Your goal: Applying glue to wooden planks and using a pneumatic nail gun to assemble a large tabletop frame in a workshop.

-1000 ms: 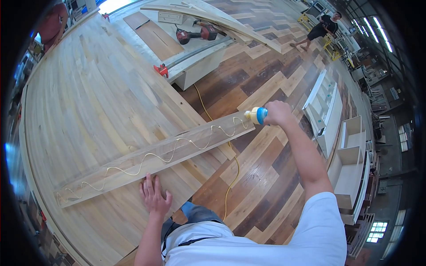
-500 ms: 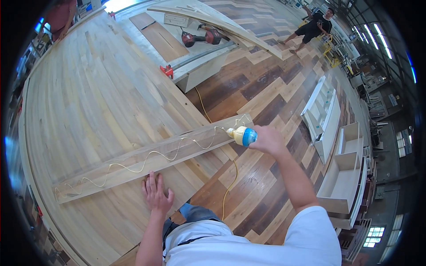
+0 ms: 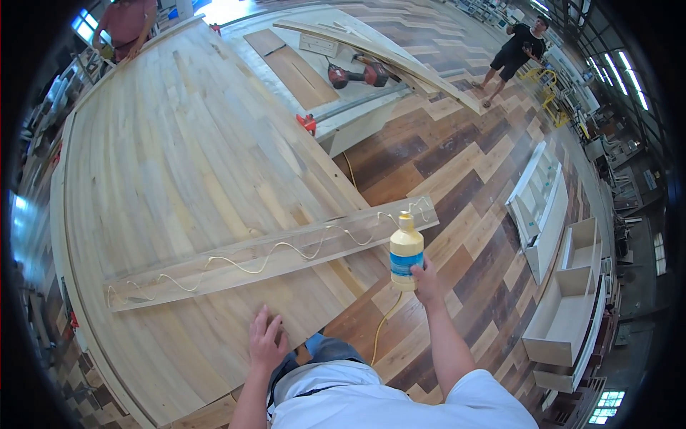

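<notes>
My right hand (image 3: 429,284) grips a glue bottle (image 3: 406,250), cream-yellow with a blue label, upright with its nozzle at the top. It is held just past the near right side of a long wooden board (image 3: 286,252). A wavy line of pale glue (image 3: 269,258) runs along the board's length. That board lies across a large panel of joined wooden strips (image 3: 171,143). Below the board, my left hand (image 3: 266,339) is over the near part of the panel, fingers apart and nothing in them.
Beyond the panel, a bench holds a red and black cordless drill (image 3: 357,74), loose wood strips (image 3: 379,53) and a red clamp (image 3: 306,124). A yellow cord (image 3: 382,322) runs over the plank floor. White cabinet pieces (image 3: 564,307) stand at right. Two people are farther off.
The glue bottle has gone from tipped over the board's right end to upright and nearer me. My left hand has drawn back from the board's edge.
</notes>
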`<act>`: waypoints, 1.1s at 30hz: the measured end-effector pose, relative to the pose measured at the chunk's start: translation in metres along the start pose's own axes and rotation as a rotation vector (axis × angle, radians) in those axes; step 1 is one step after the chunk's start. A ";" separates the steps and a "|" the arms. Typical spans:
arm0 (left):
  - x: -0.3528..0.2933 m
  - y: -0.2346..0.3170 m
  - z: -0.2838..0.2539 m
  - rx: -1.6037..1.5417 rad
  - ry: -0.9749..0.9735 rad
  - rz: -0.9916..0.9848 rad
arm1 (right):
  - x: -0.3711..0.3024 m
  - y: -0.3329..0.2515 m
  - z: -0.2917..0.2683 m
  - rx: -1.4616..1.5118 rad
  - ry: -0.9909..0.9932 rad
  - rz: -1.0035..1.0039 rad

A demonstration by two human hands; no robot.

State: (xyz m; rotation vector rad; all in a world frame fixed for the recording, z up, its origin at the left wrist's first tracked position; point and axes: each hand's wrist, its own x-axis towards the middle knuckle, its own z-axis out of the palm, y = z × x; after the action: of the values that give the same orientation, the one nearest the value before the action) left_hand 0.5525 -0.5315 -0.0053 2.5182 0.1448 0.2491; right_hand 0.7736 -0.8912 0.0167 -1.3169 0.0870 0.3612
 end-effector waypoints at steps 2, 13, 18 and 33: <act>-0.005 -0.002 -0.005 0.016 -0.003 0.036 | -0.005 0.006 0.013 0.173 0.055 -0.059; 0.001 0.002 0.000 0.027 -0.008 0.058 | 0.138 -0.113 0.100 0.067 0.082 -0.367; 0.001 -0.003 0.002 -0.042 0.033 -0.025 | 0.310 -0.133 0.119 -0.010 -0.011 -0.408; 0.041 0.094 0.067 0.268 0.162 -0.733 | 0.641 -0.097 0.107 -0.837 0.542 -0.341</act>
State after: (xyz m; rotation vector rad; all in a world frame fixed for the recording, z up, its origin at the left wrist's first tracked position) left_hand 0.6110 -0.6390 0.0010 2.5023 1.1979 0.1336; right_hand 1.3916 -0.6741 -0.0352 -2.1945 0.1724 -0.3054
